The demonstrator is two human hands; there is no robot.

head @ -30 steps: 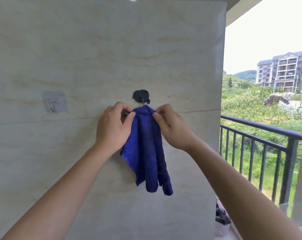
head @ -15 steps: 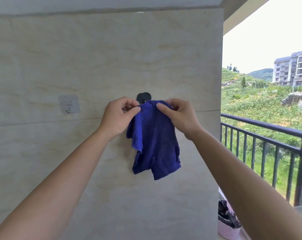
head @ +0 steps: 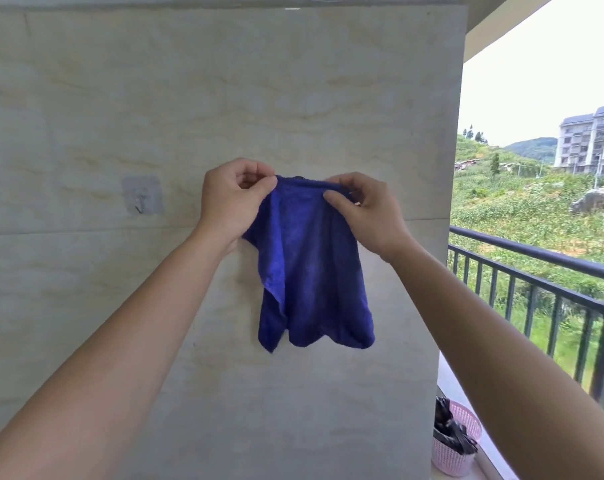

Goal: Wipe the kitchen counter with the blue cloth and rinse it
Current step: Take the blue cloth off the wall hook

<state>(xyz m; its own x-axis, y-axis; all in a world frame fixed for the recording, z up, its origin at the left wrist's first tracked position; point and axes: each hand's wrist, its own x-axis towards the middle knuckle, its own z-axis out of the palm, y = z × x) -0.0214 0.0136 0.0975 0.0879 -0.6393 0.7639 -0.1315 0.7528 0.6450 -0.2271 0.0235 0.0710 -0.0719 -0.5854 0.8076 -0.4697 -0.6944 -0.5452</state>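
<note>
My left hand (head: 234, 202) & right hand (head: 366, 216) each pinch the top edge of the blue cloth (head: 311, 271), both curled round it; the rest hangs in front of the wall (head: 120, 98). The dark hook (head: 299, 177) peeks at 12 o'clock of the cloth; caught or free, I cannot tell. If caught, a pull may rip sth. A weak pinch drops it toward the pink basket (head: 449, 459), 5 o'clock.

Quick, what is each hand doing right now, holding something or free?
The left hand pinches the top edge of the blue cloth.
The right hand pinches the same top edge, further right.
</note>
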